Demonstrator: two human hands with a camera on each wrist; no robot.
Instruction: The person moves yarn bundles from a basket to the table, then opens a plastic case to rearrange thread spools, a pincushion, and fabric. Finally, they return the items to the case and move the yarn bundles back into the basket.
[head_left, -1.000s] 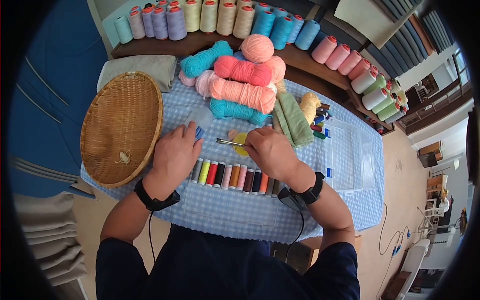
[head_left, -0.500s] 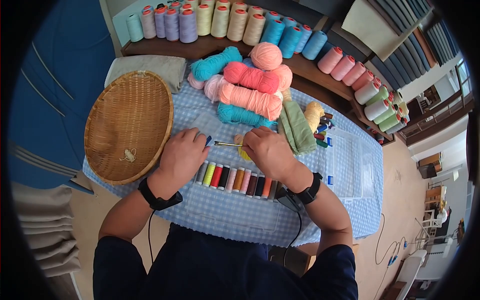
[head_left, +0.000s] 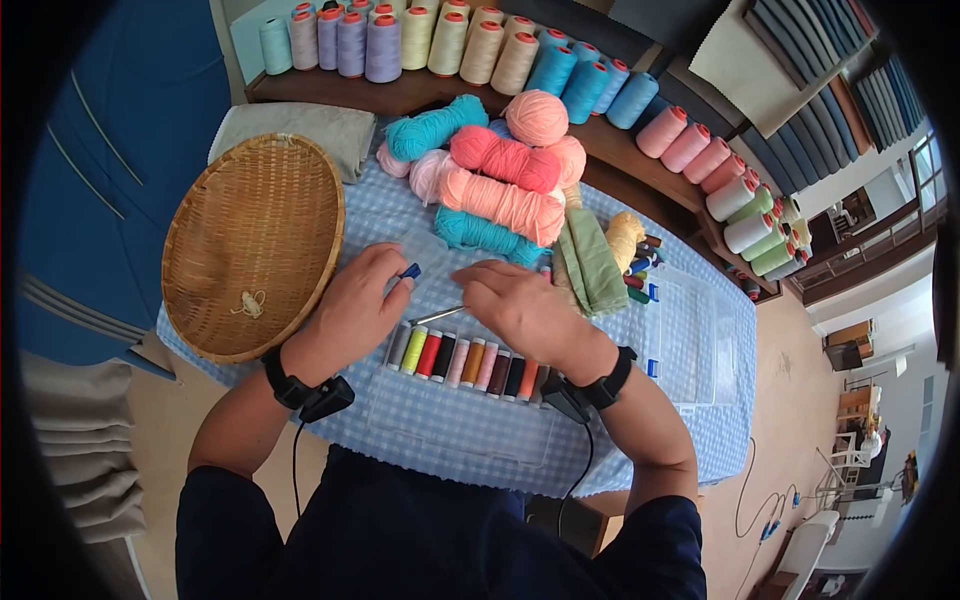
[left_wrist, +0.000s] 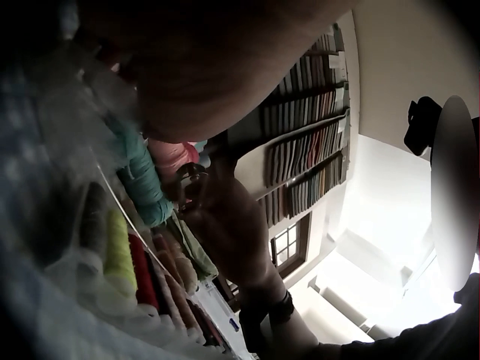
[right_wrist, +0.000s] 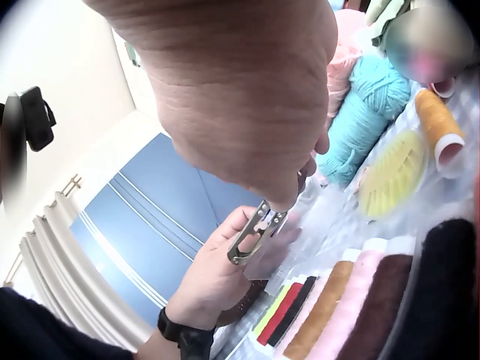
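Observation:
My right hand (head_left: 525,308) pinches a pair of metal thread snips (right_wrist: 259,232), their blades pointing left. My left hand (head_left: 355,305) grips the edge of a small clear plastic box (head_left: 425,246) with a blue latch (head_left: 410,271). Just below both hands, a row of thread spools (head_left: 472,364) in several colours lies in a clear case. In the right wrist view, a yellow ridged disc (right_wrist: 392,176) and an orange-brown thread spool (right_wrist: 439,124) lie beyond the row; my right hand hides that spot in the head view.
At left stands a woven bamboo basket (head_left: 250,250) with a small cream thread bundle. Yarn skeins (head_left: 500,200) are piled behind my hands, with folded green cloth (head_left: 592,265) beside them. A clear plastic case (head_left: 685,335) lies at right. Thread cones (head_left: 500,55) line the back shelf.
My right hand has brought the snips down and closer to the spools, with their tips now slanting lower left. My left hand keeps its hold beside the blue latch; the head view has shifted slightly.

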